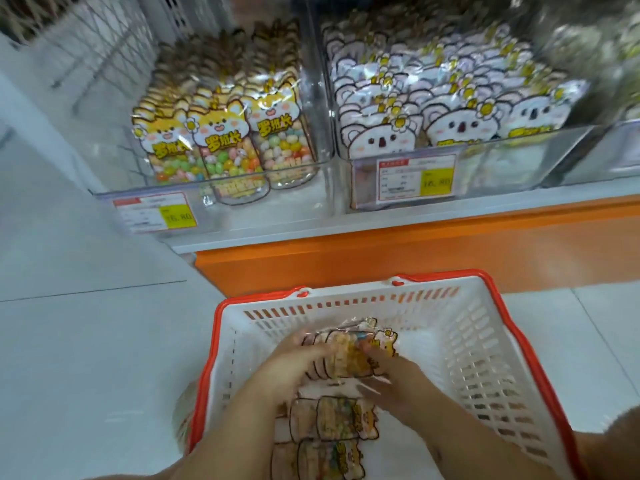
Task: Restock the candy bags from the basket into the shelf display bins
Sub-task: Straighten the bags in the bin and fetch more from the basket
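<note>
Both hands inside basket (491,341), closed around one stack of candy bags (346,351): left hand (294,362) grips stack's left side, right hand (391,372) grips right side, stack between palms. Motion blur hides finger detail. More candy bags (329,424) lie flat on basket bottom, just below hands. Basket sits on floor before orange shelf base. Above, left bin (221,140) holds matching bags upright; right bin (433,133) holds koala bags.

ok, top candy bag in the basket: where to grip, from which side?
Judgement: pinch the top candy bag by its two side edges, from above. It lies flat on other bags in the basket, so only the edges are open. Left hand and right hand already flank it.
</note>
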